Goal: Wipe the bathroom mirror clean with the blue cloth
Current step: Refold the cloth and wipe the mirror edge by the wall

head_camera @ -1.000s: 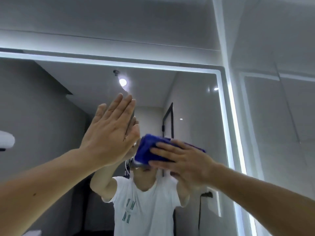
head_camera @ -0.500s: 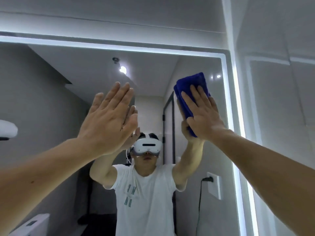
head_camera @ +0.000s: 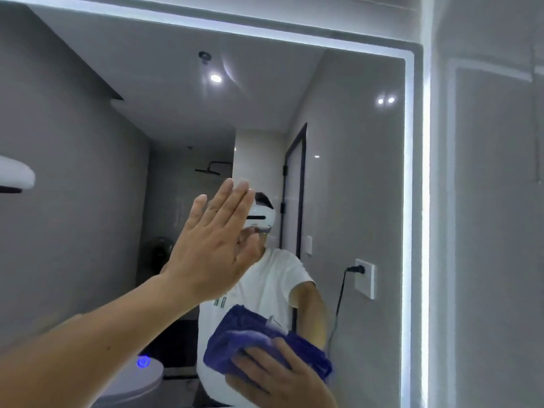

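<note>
- Pressing the blue cloth (head_camera: 259, 337) against the lower part of the bathroom mirror (head_camera: 353, 172), the right hand (head_camera: 282, 378) lies on it with fingers spread, not clenched.
- Left hand (head_camera: 215, 248) is released and upright, with fingers straight and palm to the glass, above the cloth.
- Lit strip (head_camera: 408, 201) borders the mirror; the reflection shows a wall socket (head_camera: 365, 278) with a black plug.

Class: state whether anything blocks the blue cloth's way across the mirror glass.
Only the left hand, flat against the mirror up and left of the blue cloth; the right hand presses the cloth on glass.
</note>
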A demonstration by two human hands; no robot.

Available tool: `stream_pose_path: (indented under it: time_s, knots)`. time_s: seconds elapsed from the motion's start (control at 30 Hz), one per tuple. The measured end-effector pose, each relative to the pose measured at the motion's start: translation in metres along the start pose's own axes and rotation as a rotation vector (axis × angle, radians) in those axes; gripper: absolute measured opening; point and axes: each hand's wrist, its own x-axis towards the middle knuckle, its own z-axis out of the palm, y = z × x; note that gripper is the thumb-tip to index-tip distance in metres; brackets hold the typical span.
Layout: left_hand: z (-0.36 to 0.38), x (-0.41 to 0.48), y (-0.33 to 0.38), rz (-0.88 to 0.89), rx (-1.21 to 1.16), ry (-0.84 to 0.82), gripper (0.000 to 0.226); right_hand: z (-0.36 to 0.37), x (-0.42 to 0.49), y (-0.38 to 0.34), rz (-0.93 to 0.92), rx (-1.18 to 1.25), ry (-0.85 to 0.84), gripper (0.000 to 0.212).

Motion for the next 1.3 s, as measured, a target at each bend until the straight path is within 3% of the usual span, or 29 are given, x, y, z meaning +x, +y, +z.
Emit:
stream_pose_path:
  time_s: [0.07, 0.2, 0.33, 0.43, 0.6, 0.7, 0.8, 0.9, 1.0, 1.2, 1.3]
  knots:
    - [0.003, -0.012, -0.003, -0.011, -0.003, -0.017, 0.069, 0.002, -0.005, -0.007, -0.027, -0.026, -0.019, 0.095]
    - [0.003, -0.021, -0.012, -0.028, 0.003, 0.003, 0.068, -0.009, -0.006, 0.026, -0.048, 0.043, 0.173, 0.09]
    - [0.005, -0.019, -0.018, -0.061, 0.011, 0.032, 0.07, -0.028, 0.015, 0.123, 0.265, 0.118, 0.373, 0.087]
    - [0.005, -0.023, -0.021, -0.075, 0.024, 0.066, 0.074, -0.041, 0.035, 0.174, 0.521, 0.192, 0.41, 0.08]
    - [0.012, -0.047, -0.023, -0.113, -0.001, 0.07, 0.072, -0.041, 0.057, 0.139, 0.749, 0.278, 0.507, 0.071]
    - [0.021, -0.067, -0.023, -0.123, 0.01, 0.045, 0.07, -0.031, 0.051, 0.1, 0.656, 0.299, 0.503, 0.081]
    - [0.03, -0.084, -0.024, -0.152, 0.009, 0.024, 0.067, -0.017, 0.032, 0.037, 0.464, 0.296, 0.466, 0.074]
    - [0.035, -0.099, -0.024, -0.152, 0.016, 0.005, 0.066, 0.005, 0.002, -0.034, 0.228, 0.257, 0.344, 0.073]
    - [0.035, -0.108, -0.023, -0.158, 0.01, -0.012, 0.066, 0.029, -0.033, -0.083, -0.008, 0.166, 0.197, 0.089]
    - [0.021, -0.106, -0.013, -0.117, -0.029, 0.021, 0.066, 0.056, -0.082, -0.076, -0.414, -0.09, 0.028, 0.095]
    - [0.019, -0.102, -0.011, -0.083, -0.024, 0.05, 0.065, 0.059, -0.098, -0.044, -0.351, -0.08, 0.112, 0.081]
